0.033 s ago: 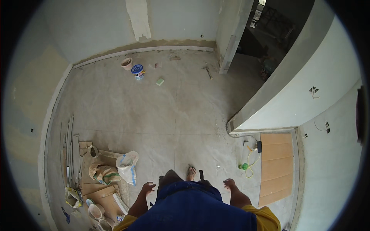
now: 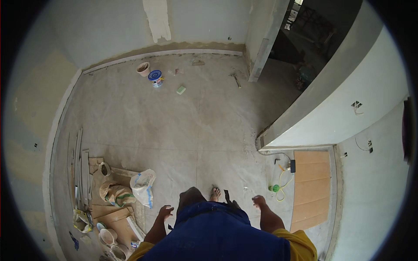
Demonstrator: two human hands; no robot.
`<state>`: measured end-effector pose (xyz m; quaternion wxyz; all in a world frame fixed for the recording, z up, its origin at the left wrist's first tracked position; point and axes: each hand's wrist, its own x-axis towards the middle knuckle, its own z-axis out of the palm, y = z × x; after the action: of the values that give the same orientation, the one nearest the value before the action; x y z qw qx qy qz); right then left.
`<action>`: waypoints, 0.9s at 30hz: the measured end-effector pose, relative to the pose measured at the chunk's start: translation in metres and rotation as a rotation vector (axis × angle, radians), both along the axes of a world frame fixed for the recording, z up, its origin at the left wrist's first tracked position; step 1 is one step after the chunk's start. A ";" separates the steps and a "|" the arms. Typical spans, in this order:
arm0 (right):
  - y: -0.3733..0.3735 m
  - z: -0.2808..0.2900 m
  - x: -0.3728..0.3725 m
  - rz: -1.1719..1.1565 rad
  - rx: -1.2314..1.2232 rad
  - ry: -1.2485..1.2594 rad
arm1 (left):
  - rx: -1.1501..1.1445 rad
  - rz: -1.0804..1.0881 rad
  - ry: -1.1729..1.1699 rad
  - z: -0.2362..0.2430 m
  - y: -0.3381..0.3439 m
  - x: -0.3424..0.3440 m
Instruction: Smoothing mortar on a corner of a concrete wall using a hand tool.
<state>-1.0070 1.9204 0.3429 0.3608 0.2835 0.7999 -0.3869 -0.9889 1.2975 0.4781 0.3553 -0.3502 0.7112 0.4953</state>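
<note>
Gray floor tiles (image 2: pixel 170 126) fill the centre of the frame, bounded by pale walls (image 2: pixel 200 24) at the top, left and right. Left hand (image 2: pixel 165 212): positioned left of the lower centre, fingers loosely parted, grip relaxed. Nearest item: white sack (image 2: pixel 143 188) with blue stripes, located up and to the left in the frame, apart from the hand. A brown sack (image 2: pixel 116 194) sits just beside it, on its left. Right hand (image 2: pixel 258 201): positioned right of the lower centre, fingers partly curled; whether the grip is closed cannot be determined. Nearest item: green round object (image 2: pixel 274 188), located on the floor farther right, apart from the hand, with a yellow cord (image 2: pixel 281 195) beside it. Lower right: flat brown sheet (image 2: pixel 311 189). Upper left of centre: pink bucket (image 2: pixel 143 69) next to a blue-lidded bucket (image 2: pixel 155 78). Upper right of centre: hammer (image 2: pixel 236 81), lying near the doorway.
</note>
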 end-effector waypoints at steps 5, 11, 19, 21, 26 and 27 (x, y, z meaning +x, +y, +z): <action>0.004 0.025 -0.246 0.001 0.063 0.439 | 0.045 0.226 -0.170 -0.018 -0.007 -0.062; -0.061 0.108 -0.444 -0.071 -0.109 0.382 | -0.004 0.355 -0.242 -0.014 -0.021 -0.191; -0.042 0.101 -0.535 -0.309 -0.226 0.048 | -0.043 0.161 0.187 -0.033 -0.024 -0.559; -0.018 0.075 -0.550 -0.356 -0.313 -0.125 | -0.129 -0.248 0.570 -0.040 -0.020 -0.655; 0.000 0.074 -0.605 -0.445 -0.207 -0.304 | 0.081 -0.060 0.574 0.068 0.083 -0.863; 0.011 0.075 -0.628 -0.403 -0.260 -0.296 | 0.090 -0.086 0.633 0.069 0.089 -0.887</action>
<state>-1.6351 1.9310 0.4174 0.4231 0.4415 0.6096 -0.5044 -1.8757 1.3866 0.5466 0.1522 -0.1324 0.7779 0.5952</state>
